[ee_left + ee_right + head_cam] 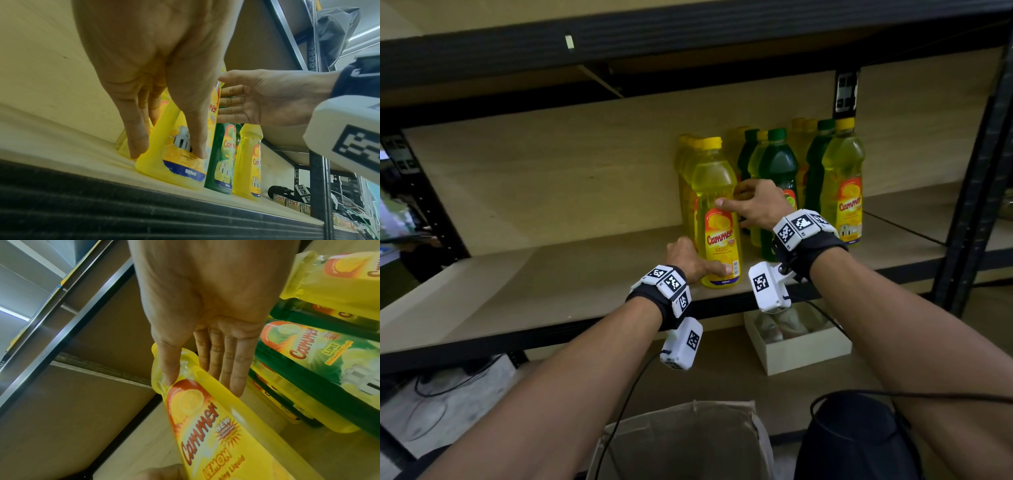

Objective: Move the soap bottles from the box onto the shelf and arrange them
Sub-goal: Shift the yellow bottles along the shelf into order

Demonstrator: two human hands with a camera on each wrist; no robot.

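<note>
A yellow lemon soap bottle point(717, 212) stands upright at the front of the wooden shelf point(534, 284). My left hand point(705, 260) grips its base, thumb on the label and fingers behind its left side. My right hand point(736, 202) holds its middle, thumb on the front and fingers along the right side. In the left wrist view the left hand point(168, 151) pinches the bottle point(170, 168). The right wrist view has my right hand point(203, 382) on the bottle point(205, 426). More yellow bottles point(685, 161) stand right behind it. An open cardboard box point(688, 442) sits below, between my arms.
Green bottles point(779, 164) and yellow bottles point(844, 178) stand in rows to the right, close to my right wrist. A black upright point(976, 192) bounds the shelf on the right and a dark beam point(688, 37) runs overhead. On the lower level is a small pale box point(798, 346).
</note>
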